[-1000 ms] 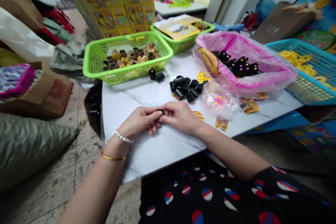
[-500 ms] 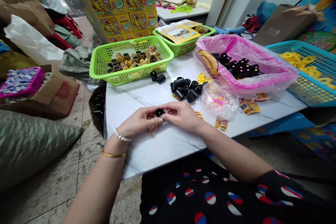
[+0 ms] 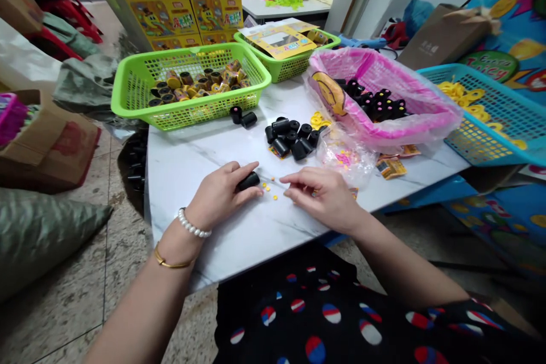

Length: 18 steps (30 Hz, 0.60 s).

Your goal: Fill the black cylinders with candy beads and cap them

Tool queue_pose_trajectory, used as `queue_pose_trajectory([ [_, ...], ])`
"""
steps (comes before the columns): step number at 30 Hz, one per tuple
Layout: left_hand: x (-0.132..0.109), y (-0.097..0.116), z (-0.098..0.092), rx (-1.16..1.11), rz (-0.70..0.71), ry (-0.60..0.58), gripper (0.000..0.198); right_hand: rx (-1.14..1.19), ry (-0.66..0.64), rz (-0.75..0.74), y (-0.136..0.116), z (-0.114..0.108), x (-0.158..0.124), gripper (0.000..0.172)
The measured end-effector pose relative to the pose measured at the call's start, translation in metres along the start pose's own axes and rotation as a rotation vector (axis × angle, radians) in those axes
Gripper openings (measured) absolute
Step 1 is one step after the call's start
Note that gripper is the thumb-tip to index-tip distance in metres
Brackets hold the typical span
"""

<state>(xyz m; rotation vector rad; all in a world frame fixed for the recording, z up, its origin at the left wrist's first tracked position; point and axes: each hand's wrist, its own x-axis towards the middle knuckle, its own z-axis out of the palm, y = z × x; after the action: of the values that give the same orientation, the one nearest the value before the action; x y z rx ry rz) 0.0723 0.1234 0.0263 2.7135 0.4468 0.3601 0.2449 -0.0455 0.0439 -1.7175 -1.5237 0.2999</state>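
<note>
Left hand (image 3: 217, 196) clamped on black cylinder (image 3: 248, 181); right hand (image 3: 322, 196) apart, fingertips (image 3: 286, 193) just beside tiny yellow beads (image 3: 269, 189) on marble worktop (image 3: 200, 239). Behind: loose black cylinders (image 3: 290, 136), green mesh basket (image 3: 187, 116), pink-lined basket (image 3: 409, 131), blue basket (image 3: 503, 96). Far: stacked yellow cartons (image 3: 170, 14), second table (image 3: 281, 11). Tiled floor (image 3: 55, 318) at left.

Ahead we see stacked yellow cartons (image 3: 179, 3), and to our right a blue basket (image 3: 490, 82) of yellow rings and a paper bag (image 3: 441, 37). On our left lie a cardboard box (image 3: 46, 145), a green sack (image 3: 38, 239) and red stools (image 3: 63, 23).
</note>
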Motion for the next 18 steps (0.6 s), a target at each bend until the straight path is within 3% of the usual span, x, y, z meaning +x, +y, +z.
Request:
queue_pose_trajectory([
  [4, 0.001, 0.005, 0.002, 0.154, -0.039, -0.102, 0.057, -0.161, -0.135, 0.025, -0.001, 0.025, -0.007, 0.015],
  [8, 0.004, 0.011, 0.002, 0.208, -0.15, -0.126, 0.061, -0.29, -0.22, 0.128, -0.005, 0.037, 0.0, 0.012],
  [14, 0.002, 0.002, -0.008, -0.105, -0.209, -0.021, 0.039, -0.32, -0.272, 0.19, -0.007, 0.032, 0.008, 0.012],
  [18, -0.002, -0.005, -0.013, -0.374, -0.179, 0.025, 0.04, -0.395, -0.265, 0.13, -0.006, 0.032, 0.009, 0.014],
])
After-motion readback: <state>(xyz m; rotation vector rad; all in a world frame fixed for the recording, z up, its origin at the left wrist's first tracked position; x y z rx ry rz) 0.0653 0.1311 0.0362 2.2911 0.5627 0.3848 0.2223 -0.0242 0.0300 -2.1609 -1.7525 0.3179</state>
